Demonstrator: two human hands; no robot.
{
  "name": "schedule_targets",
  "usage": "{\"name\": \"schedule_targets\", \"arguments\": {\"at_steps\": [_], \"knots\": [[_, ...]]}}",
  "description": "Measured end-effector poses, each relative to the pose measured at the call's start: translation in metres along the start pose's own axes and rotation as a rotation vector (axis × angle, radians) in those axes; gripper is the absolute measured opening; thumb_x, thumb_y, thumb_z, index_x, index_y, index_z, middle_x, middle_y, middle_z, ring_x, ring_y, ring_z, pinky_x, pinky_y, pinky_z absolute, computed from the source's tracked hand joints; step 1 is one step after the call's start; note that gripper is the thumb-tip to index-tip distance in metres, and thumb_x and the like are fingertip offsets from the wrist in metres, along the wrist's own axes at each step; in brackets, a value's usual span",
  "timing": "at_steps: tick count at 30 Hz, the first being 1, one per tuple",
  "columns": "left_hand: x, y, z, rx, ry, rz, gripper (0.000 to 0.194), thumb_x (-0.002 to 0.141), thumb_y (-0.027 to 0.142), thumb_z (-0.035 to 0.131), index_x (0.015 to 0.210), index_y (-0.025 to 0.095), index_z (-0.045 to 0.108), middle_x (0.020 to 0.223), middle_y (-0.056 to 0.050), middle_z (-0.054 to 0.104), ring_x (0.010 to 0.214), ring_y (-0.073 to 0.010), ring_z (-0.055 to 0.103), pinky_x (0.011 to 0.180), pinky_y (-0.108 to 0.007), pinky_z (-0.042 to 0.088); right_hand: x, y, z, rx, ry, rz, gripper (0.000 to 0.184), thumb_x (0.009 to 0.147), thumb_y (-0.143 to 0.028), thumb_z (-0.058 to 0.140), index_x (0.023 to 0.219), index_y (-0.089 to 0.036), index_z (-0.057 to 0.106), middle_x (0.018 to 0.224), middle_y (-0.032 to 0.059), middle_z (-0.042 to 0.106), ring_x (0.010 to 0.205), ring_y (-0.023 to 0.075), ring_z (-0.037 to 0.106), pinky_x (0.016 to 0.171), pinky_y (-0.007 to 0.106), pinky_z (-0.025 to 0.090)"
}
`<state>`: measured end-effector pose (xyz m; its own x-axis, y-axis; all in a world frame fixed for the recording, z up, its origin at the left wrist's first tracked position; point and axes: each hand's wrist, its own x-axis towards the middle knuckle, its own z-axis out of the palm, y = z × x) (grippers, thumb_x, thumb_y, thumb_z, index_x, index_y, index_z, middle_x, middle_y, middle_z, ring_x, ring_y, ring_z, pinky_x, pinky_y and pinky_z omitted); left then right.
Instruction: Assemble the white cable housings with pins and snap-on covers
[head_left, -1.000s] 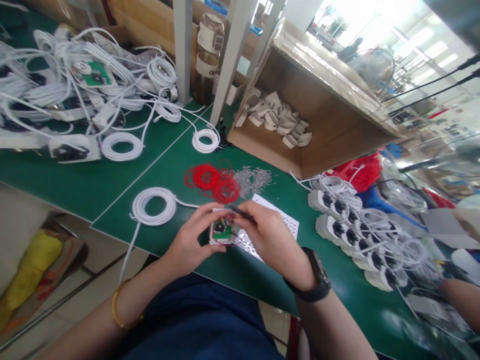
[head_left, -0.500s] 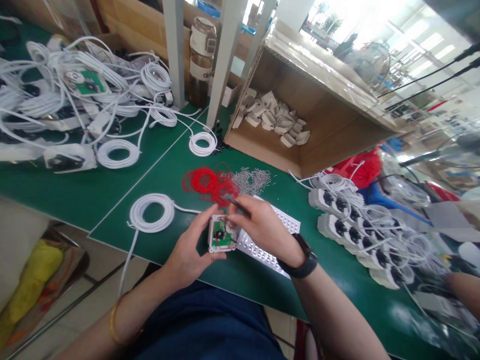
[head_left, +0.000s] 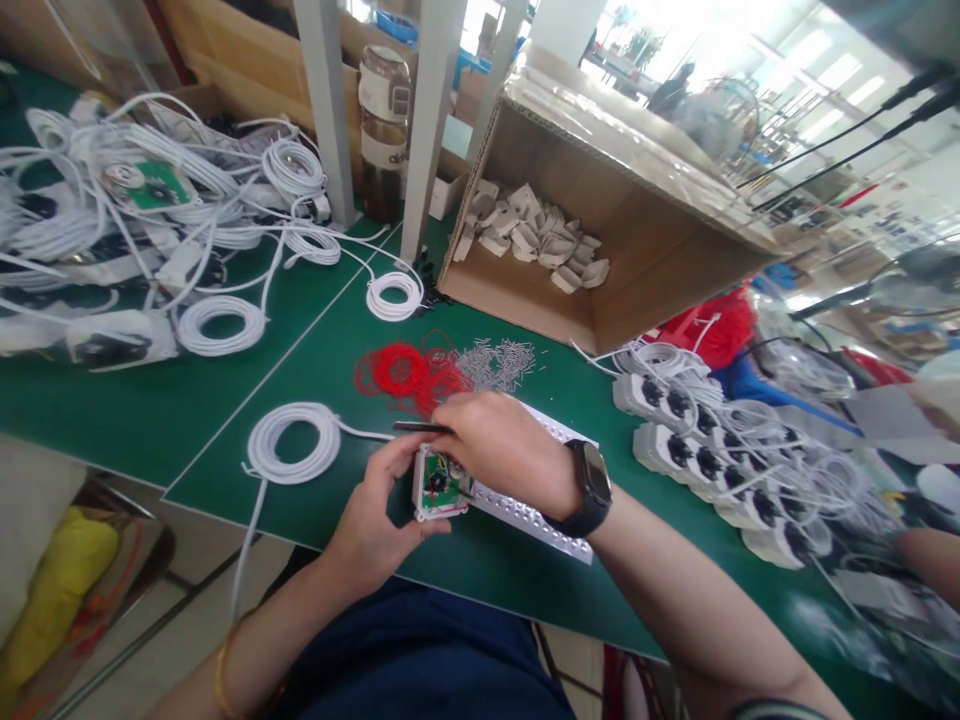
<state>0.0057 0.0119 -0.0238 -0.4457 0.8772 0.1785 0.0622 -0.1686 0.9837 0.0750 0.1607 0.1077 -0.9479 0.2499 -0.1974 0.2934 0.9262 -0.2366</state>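
My left hand (head_left: 379, 510) grips the edges of a small, square white housing (head_left: 441, 514) that is open on top. Inside the housing sits a green circuit board (head_left: 452, 496) with a round black part and thin coloured wires. Over its right side bends my right hand (head_left: 499, 445), closed around a slim dark tool (head_left: 420, 427) that sticks out to the left; its exact kind is unclear. The right fingertips are hidden behind the hand. A white cable (head_left: 364, 432) runs from behind my left fingers to a coil (head_left: 259, 440) on the green table.
Thin red wires (head_left: 401, 370) and a heap of small grey pins (head_left: 499, 363) lie beyond my hands. A dimpled metal plate (head_left: 525, 520) lies beneath my right wrist. A cardboard box (head_left: 622, 270) holds white parts. Finished-looking white units (head_left: 660, 450) line the right; tangled cables (head_left: 150, 220) fill the left.
My right hand has rolled over and moved slightly left and down over the housing. The dark tool has swung from slanting to nearly level, pointing left. The whole view has shifted a little.
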Motion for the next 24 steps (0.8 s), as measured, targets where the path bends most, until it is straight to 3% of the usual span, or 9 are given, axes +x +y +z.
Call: {"name": "schedule_targets", "arguments": {"at_steps": [5, 12, 17, 20, 24], "knots": [[0.0, -0.001, -0.001, 0.087, -0.028, 0.005, 0.074, 0.067, 0.024, 0.076, 0.13, 0.023, 0.036, 0.132, -0.013, 0.048, 0.122, -0.0271, 0.048, 0.104, -0.044, 0.04, 0.0, -0.003, 0.003, -0.025, 0.006, 0.043, 0.016, 0.085, -0.026, 0.056, 0.074, -0.016, 0.063, 0.068, 0.0041, 0.059, 0.058, 0.013, 0.051, 0.051, 0.026, 0.026], [0.003, 0.007, -0.008, 0.288, -0.142, 0.146, 0.059, 0.073, 0.021, 0.07, 0.124, 0.028, 0.042, 0.133, -0.01, 0.046, 0.125, -0.0261, 0.044, 0.103, -0.042, 0.041, -0.002, 0.004, -0.002, 0.007, -0.043, 0.117, 0.021, 0.084, -0.029, 0.058, 0.069, -0.015, 0.062, 0.063, 0.0035, 0.058, 0.055, 0.0117, 0.05, 0.049, 0.025, 0.023], [-0.001, 0.006, -0.009, 0.098, -0.133, 0.121, 0.063, 0.071, 0.015, 0.072, 0.123, 0.03, 0.039, 0.134, -0.01, 0.044, 0.124, -0.0257, 0.045, 0.097, -0.041, 0.047, -0.02, 0.02, 0.005, 0.375, -0.045, 0.04, 0.009, 0.086, -0.02, 0.054, 0.081, -0.016, 0.06, 0.071, -0.0003, 0.06, 0.062, 0.0091, 0.05, 0.057, 0.021, 0.032], [-0.003, 0.001, -0.009, 0.043, -0.131, 0.152, 0.062, 0.07, 0.012, 0.072, 0.119, 0.029, 0.039, 0.133, -0.01, 0.044, 0.126, -0.0266, 0.043, 0.095, -0.042, 0.047, -0.037, 0.022, 0.023, 0.607, 0.009, 0.124, 0.009, 0.088, -0.023, 0.051, 0.087, -0.017, 0.057, 0.074, -0.001, 0.057, 0.064, 0.0091, 0.05, 0.058, 0.021, 0.035], [-0.006, -0.002, -0.008, 0.061, -0.121, 0.176, 0.056, 0.073, 0.013, 0.07, 0.117, 0.028, 0.038, 0.135, -0.012, 0.043, 0.126, -0.0277, 0.043, 0.099, -0.047, 0.043, -0.056, 0.011, 0.057, 1.073, -0.107, 0.283, 0.025, 0.095, -0.039, 0.034, 0.095, -0.019, 0.049, 0.055, -0.0085, 0.037, 0.041, 0.0066, 0.035, 0.043, 0.018, 0.03]]}}
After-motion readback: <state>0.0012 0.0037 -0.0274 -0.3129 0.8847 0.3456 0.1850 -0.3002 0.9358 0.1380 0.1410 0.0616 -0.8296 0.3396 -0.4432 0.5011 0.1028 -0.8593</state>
